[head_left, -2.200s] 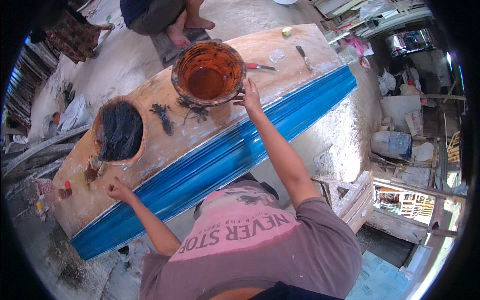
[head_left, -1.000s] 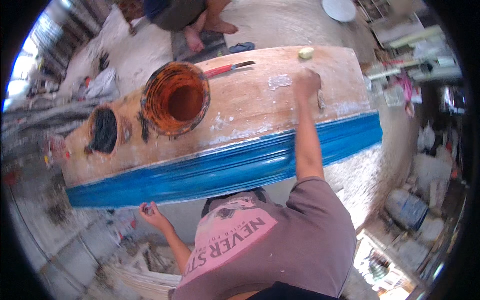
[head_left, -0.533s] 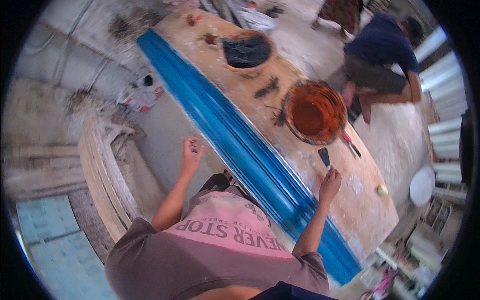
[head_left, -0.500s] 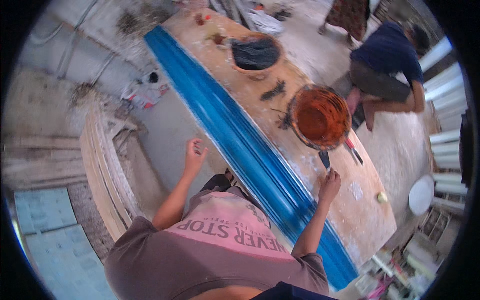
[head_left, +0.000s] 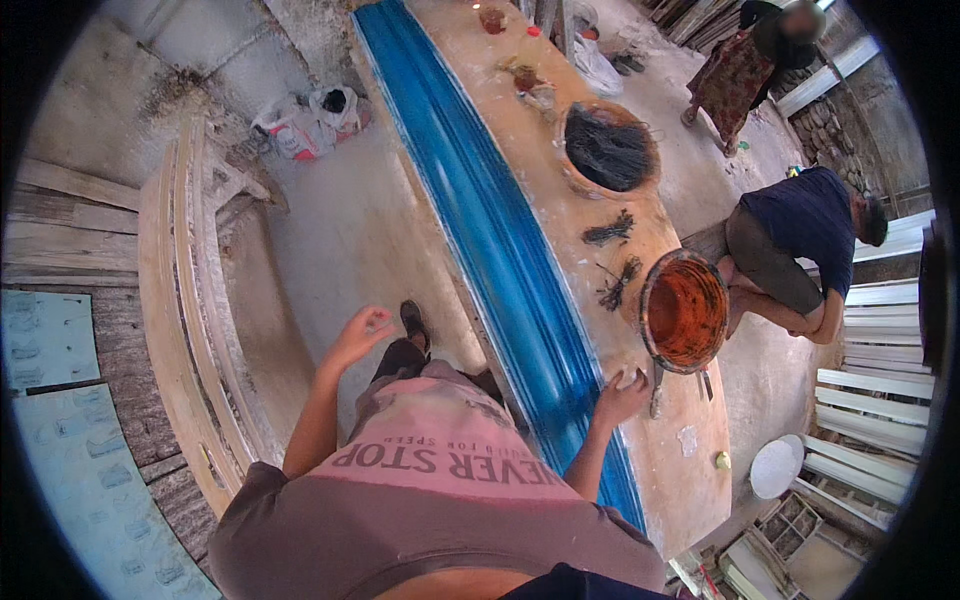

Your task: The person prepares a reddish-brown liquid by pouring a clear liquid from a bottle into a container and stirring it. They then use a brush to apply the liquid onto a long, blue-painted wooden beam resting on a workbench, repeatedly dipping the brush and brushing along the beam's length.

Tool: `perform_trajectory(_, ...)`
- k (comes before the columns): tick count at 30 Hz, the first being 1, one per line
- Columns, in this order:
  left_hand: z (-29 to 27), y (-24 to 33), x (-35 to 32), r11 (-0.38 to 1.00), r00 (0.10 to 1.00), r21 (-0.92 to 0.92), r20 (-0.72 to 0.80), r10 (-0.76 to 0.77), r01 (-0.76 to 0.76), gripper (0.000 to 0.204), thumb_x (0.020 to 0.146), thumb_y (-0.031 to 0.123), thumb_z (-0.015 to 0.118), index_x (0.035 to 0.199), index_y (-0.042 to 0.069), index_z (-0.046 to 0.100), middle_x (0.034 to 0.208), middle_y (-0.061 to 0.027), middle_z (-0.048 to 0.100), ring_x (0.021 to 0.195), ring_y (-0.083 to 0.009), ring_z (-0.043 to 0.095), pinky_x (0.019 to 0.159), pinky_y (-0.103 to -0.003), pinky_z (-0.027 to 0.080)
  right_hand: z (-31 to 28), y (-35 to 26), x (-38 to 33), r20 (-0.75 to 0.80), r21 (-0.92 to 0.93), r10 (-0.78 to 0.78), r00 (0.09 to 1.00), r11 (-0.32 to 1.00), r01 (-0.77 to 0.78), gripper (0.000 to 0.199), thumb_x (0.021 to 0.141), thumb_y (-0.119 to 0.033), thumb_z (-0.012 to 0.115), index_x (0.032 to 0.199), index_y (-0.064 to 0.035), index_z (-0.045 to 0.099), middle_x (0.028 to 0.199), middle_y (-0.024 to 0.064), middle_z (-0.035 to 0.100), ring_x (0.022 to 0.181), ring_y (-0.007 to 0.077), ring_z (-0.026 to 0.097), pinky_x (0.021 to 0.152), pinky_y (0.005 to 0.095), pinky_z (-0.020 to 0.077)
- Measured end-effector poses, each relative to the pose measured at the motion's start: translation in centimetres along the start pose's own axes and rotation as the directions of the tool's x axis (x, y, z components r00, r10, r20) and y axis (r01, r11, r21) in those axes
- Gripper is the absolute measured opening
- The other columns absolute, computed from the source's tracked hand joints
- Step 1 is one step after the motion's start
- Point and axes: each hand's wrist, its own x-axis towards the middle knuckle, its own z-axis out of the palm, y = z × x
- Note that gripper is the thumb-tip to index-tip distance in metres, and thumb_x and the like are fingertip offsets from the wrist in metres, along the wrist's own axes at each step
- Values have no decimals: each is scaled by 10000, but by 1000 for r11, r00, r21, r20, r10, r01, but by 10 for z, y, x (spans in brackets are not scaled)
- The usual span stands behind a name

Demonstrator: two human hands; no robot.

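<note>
A long blue mould with lengthwise ridges (head_left: pixel 500 235) lies along the near side of the wooden table (head_left: pixel 690 470). Over its right edge hovers my right hand (head_left: pixel 622 398), fingers apart and holding nothing. Just right of that hand, a putty knife (head_left: pixel 656 390) lies by a round basin stained orange-brown inside (head_left: pixel 686 310). My left hand (head_left: pixel 365 335) hangs in the air left of the mould, loosely bent fingers apart, with nothing in it. Another slim tool with a dark end (head_left: pixel 707 384) rests below the basin.
Farther up the table are a bowl of dark fibres (head_left: pixel 608 150) and dark fibre bundles (head_left: pixel 610 228). A co-worker in dark clothes (head_left: pixel 800 240) crouches beyond the table; another person (head_left: pixel 740 75) stands farther back. Curved pale mouldings (head_left: pixel 185 320) stand at left, near bags (head_left: pixel 310 125).
My right hand has let go of the putty knife and moved left toward the mould. My left hand stays empty. The view has shifted, and I appear farther along the table.
</note>
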Motion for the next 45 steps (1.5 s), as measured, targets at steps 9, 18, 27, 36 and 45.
perform_trajectory(9,-115,312,38,493,352,45,756,552,-869,429,870,372,632,1135,43,558,1093,-177,572,1055,-340,598,833,-440,507,100,-227,34,20,434,-144,989,893,121,246,874,-175,662,1070,-28,639,1144,185,603,1100,364,555,967,445,429)
perform_trajectory(18,-216,396,50,166,333,290,862,383,-943,408,792,258,691,1119,33,594,1078,-145,613,975,-274,640,841,-427,515,115,-449,67,55,441,-353,934,848,295,164,859,-174,683,982,-66,682,1103,154,626,1090,332,572,939,417,445)
perform_trajectory(27,-276,386,193,258,421,335,776,471,-906,434,744,193,738,1118,18,607,1071,-136,642,960,-271,651,835,-408,516,238,-511,228,131,365,-175,976,924,116,252,872,-147,595,1107,-66,639,1117,203,625,1040,372,607,879,455,487)
perform_trajectory(36,-350,239,359,801,834,424,528,159,-422,536,854,389,718,1184,11,530,1162,-164,587,1010,-300,601,880,-376,485,351,-490,321,277,-85,-264,924,951,297,236,838,-122,523,1045,-64,622,1001,211,629,759,399,665,680,502,540)
perform_trajectory(45,-327,148,360,953,779,286,618,-106,-97,479,882,345,715,1174,8,538,1122,-133,587,970,-228,608,839,-349,502,229,-497,263,-101,231,-133,986,961,153,220,779,-93,641,967,-2,573,950,202,560,749,388,633,701,448,543)
